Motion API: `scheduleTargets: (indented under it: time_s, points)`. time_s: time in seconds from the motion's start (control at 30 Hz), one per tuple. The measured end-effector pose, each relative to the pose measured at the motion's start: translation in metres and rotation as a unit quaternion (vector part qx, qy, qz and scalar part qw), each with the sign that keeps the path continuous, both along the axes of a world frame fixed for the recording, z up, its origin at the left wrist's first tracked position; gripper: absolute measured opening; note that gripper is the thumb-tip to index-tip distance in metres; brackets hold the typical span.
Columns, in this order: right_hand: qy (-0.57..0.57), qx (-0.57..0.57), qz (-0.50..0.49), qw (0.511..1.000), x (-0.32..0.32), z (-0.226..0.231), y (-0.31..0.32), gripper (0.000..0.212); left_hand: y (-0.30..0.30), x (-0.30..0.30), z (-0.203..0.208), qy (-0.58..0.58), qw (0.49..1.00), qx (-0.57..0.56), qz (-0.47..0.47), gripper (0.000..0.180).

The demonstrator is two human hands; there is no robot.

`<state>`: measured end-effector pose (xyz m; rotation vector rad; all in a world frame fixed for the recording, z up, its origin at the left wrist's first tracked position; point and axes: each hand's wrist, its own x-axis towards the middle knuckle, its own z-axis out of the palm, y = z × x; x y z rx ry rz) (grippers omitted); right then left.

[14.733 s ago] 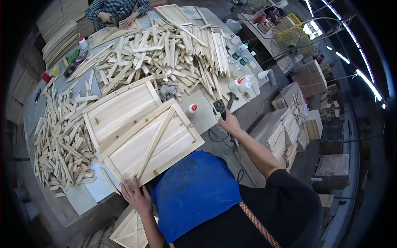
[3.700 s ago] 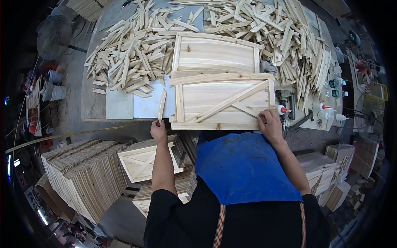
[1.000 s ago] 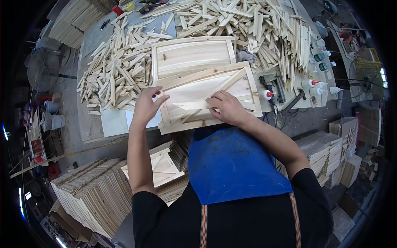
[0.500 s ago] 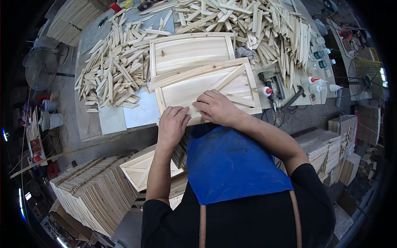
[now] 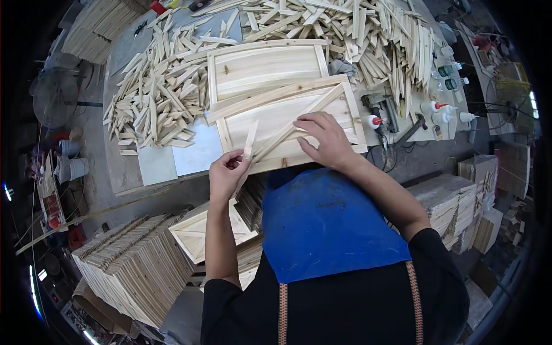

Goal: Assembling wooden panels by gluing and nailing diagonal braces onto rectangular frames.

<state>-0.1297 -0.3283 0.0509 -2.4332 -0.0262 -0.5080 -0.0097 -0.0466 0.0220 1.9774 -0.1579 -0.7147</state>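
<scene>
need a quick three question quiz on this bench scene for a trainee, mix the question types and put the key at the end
1. Multiple choice: what does the person's left grip hold?
a) a grey rag
b) a wooden strip
c) a white bottle

2. True or false: the person's right grip is closed around a hammer.

3. Short answer: on which side of the nearer framed panel, the person's left or right, does the power tool lie?

Key
1. b
2. False; it is open over the nearer framed panel
3. Right
</scene>
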Motion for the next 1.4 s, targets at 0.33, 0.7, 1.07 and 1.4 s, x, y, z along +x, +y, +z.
scheduleTargets:
  time_s: [0.33,0.7,1.07,1.4]
  points:
    - [0.097,0.011,-0.067,0.993,-0.053,-0.030,-0.024,0.026,-0.022,0.017,-0.019,-0.007,0.999,-0.003,-0.035,0.034]
    - [0.117,0.038,-0.118,0.985,-0.070,-0.034,-0.030,0.023,0.061,0.091,-0.032,-0.004,0.967,-0.146,0.210,0.027]
    - [0.148,0.026,-0.179,0.972,-0.089,-0.031,-0.023,0.024,0.127,0.103,-0.119,0.286,0.839,-0.345,0.307,0.026]
    - [0.154,0.027,-0.183,0.971,-0.085,-0.033,-0.013,0.024,-0.013,0.030,0.025,-0.442,0.872,0.103,-0.184,0.032]
